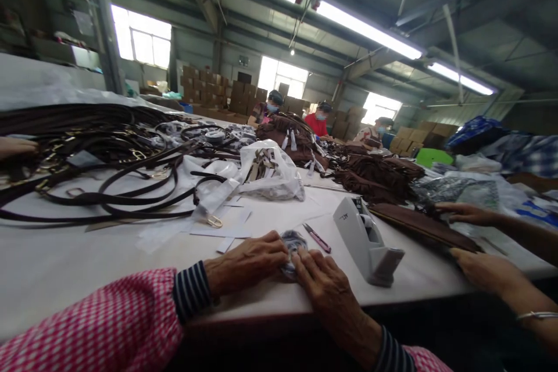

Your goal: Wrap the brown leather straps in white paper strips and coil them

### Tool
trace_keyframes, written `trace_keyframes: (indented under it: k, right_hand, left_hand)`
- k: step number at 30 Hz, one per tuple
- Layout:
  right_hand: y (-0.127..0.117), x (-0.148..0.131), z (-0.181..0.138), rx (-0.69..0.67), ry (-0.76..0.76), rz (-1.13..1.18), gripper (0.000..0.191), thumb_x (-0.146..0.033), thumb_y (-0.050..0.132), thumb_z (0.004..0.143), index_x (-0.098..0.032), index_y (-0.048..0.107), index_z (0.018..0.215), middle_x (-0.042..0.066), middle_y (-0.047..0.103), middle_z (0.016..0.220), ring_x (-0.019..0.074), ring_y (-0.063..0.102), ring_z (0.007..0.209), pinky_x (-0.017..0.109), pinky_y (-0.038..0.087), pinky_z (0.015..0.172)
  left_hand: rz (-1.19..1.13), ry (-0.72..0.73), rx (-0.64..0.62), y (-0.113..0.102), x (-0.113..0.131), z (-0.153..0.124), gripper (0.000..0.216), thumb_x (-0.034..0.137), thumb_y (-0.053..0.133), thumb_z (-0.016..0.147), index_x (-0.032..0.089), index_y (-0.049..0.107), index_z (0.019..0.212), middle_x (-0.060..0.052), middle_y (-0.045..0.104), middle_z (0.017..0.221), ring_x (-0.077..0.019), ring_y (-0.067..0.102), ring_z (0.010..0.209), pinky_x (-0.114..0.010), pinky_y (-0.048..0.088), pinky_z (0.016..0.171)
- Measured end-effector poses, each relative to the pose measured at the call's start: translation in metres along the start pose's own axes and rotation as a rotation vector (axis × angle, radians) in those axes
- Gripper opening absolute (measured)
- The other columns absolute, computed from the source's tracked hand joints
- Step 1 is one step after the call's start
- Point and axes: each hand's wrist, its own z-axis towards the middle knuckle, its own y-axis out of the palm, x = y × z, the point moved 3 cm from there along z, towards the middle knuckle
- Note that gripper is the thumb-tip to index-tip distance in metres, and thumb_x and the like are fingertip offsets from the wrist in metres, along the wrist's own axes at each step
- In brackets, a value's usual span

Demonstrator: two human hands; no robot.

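Observation:
A small round bundle, grey and shiny like something coiled in clear plastic, lies on the white table in front of me. My left hand grips its left side with bent fingers. From the right, my right hand presses its closed fingers onto the bundle's near side, and both hands partly cover it. Just beyond my right hand lie small pink-handled thread snips. A grey tape dispenser stands farther right. White paper slips and a gold clasp lie beyond my left hand.
Dark leather straps spread across the left. An open plastic bag of small pieces sits mid-table, with similar wrapped coils behind. At right, a co-worker's hands hold a brown bag. Several people work across the table.

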Motion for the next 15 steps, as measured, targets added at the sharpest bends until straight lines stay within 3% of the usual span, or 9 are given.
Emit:
trace_keyframes:
  k: [2, 5, 8, 11, 13, 15]
  right_hand:
    - [-0.003, 0.003, 0.002, -0.001, 0.029, 0.038, 0.045, -0.002, 0.049, 0.096, -0.014, 0.062, 0.138, 0.013, 0.071, 0.131, 0.0309, 0.063, 0.111, 0.042, 0.052, 0.085]
    - [-0.016, 0.006, 0.004, 0.037, 0.104, 0.096, 0.044, -0.007, 0.054, 0.098, -0.023, 0.063, 0.138, 0.01, 0.069, 0.136, 0.0315, 0.061, 0.116, 0.043, 0.051, 0.088]
    - [-0.04, 0.005, 0.008, 0.261, 0.236, 0.117, 0.038, -0.01, 0.056, 0.099, -0.024, 0.064, 0.134, 0.014, 0.064, 0.138, 0.0344, 0.057, 0.123, 0.049, 0.048, 0.096]
    - [-0.055, -0.005, 0.022, 0.486, 0.341, 0.276, 0.026, -0.01, 0.056, 0.1, -0.022, 0.065, 0.122, 0.014, 0.066, 0.117, 0.03, 0.06, 0.11, 0.047, 0.049, 0.094]
    - [-0.049, -0.018, 0.046, 0.428, 0.324, 0.443, 0.016, -0.011, 0.055, 0.102, -0.022, 0.065, 0.107, 0.009, 0.066, 0.1, 0.0249, 0.061, 0.096, 0.04, 0.051, 0.085]
    - [-0.029, -0.035, 0.08, 0.214, 0.258, 0.55, 0.012, -0.014, 0.057, 0.102, -0.021, 0.065, 0.097, 0.006, 0.067, 0.095, 0.0224, 0.061, 0.092, 0.035, 0.051, 0.082]
  left_hand:
    - [0.112, -0.022, 0.008, 0.007, 0.001, -0.001, 0.022, 0.014, 0.043, 0.106, 0.018, 0.064, 0.102, -0.011, 0.07, 0.107, -0.0237, 0.058, 0.099, -0.034, 0.047, 0.084]
    - [0.201, -0.064, 0.057, 0.015, 0.001, -0.002, 0.014, 0.014, 0.05, 0.103, 0.018, 0.063, 0.104, -0.011, 0.069, 0.113, -0.026, 0.056, 0.106, -0.042, 0.042, 0.097]
    - [-0.066, -0.24, 0.265, 0.001, -0.01, -0.004, 0.006, 0.015, 0.065, 0.092, 0.02, 0.063, 0.09, -0.008, 0.069, 0.104, -0.0268, 0.056, 0.105, -0.045, 0.037, 0.102]
    - [-0.338, -0.471, 0.556, -0.034, -0.034, -0.014, 0.013, 0.028, 0.071, 0.088, 0.019, 0.064, 0.082, -0.004, 0.066, 0.088, -0.0248, 0.055, 0.09, -0.037, 0.04, 0.084]
    - [-0.418, -0.555, 0.702, -0.058, -0.052, -0.023, 0.023, 0.039, 0.066, 0.092, 0.018, 0.066, 0.082, -0.002, 0.061, 0.08, -0.0216, 0.052, 0.079, -0.033, 0.038, 0.073]
    - [-0.525, -0.604, 0.842, -0.078, -0.069, -0.035, 0.032, 0.048, 0.065, 0.091, 0.018, 0.066, 0.081, 0.001, 0.059, 0.073, -0.0182, 0.05, 0.071, -0.03, 0.036, 0.067]
